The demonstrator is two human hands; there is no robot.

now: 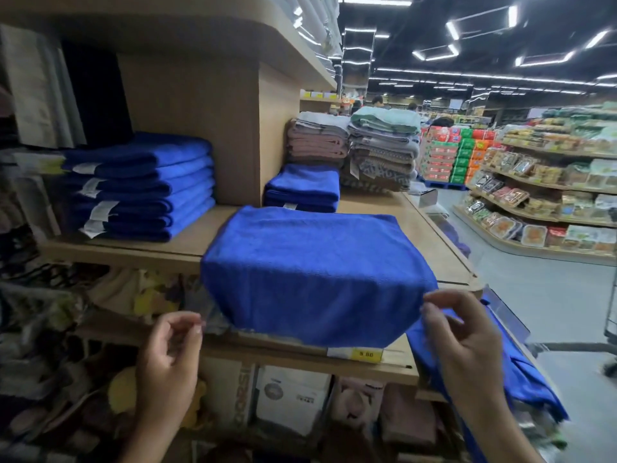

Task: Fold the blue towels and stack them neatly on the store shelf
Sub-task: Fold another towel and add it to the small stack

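Observation:
A blue towel (314, 269) lies spread over the wooden shelf (140, 250), its near part hanging over the front edge. My right hand (457, 332) pinches the towel's lower right corner. My left hand (170, 355) hovers just left of the lower left corner, fingers curled with nothing in them. A stack of folded blue towels (143, 187) sits at the back left of the shelf. A smaller folded blue pile (303, 188) lies behind the spread towel. More blue cloth (521, 372) hangs at the lower right.
Grey and patterned folded towels (354, 148) are stacked at the back right. A yellow price tag (365, 354) is on the lower shelf edge, with boxes (293, 396) beneath. Soft goods crowd the left. An aisle and food shelves (547, 182) lie to the right.

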